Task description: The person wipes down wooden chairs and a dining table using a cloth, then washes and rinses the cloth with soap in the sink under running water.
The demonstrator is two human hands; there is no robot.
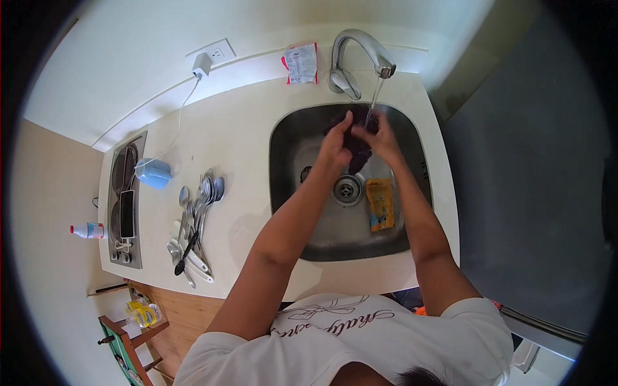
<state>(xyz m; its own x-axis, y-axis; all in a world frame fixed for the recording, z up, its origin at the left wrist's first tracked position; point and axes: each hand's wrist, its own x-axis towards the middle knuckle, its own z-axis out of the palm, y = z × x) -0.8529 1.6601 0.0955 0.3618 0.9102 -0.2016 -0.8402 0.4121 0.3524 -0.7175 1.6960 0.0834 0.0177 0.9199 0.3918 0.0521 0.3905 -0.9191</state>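
Note:
Over the sink (283,222), both hands hold a dark maroon cloth (360,161) beneath the faucet's running water (378,93). My left hand (336,145) grips its left side, the thumb pointing up. My right hand (383,138) is closed on the right side, close to the stream. The cloth looks wet and bunched, and one end hangs down above the drain (347,190). A yellow pouch (380,204) lies on the sink floor, below my right hand and right of the drain.
A chrome faucet (357,35) arches over the sink's back edge. Nearby stands a red-and-white packet (301,63). On the counter's left are piled spoons and forks (201,206), a blue cup (153,172), a phone (127,214) on the cooktop and a charger cable (183,106).

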